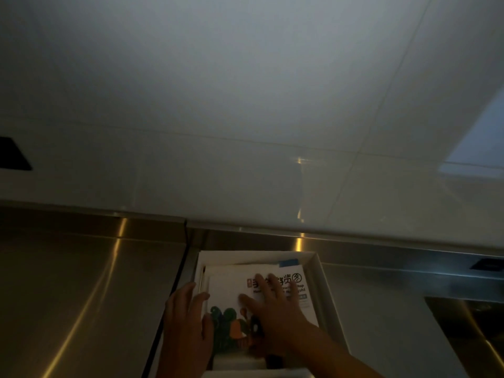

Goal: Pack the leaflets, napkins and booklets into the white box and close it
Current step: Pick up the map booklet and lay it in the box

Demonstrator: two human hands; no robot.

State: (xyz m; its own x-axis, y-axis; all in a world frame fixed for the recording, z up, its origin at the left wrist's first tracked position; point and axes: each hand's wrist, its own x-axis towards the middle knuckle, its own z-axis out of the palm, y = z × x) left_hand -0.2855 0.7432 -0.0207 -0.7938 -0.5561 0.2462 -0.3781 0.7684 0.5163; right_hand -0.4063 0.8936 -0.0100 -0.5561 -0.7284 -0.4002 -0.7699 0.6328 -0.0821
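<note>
An open white box [324, 279] stands on the steel counter at the bottom centre. Inside it lies a stack of paper, topped by a white leaflet [231, 290] with black characters and a colourful drawing. My right hand [272, 304] lies flat on that leaflet, fingers spread. At the box's left edge, my left hand [188, 320] rests with its fingers over the wall, touching the stack's side. A blue strip [288, 262] peeks out at the far end of the stack. The box's near part is cut off by the frame.
The steel counter [81, 296] stretches left and right of the box. A sink basin [469, 328] sits at the right. A white tiled wall [245, 105] rises behind, with a dark socket [13, 154] at the left.
</note>
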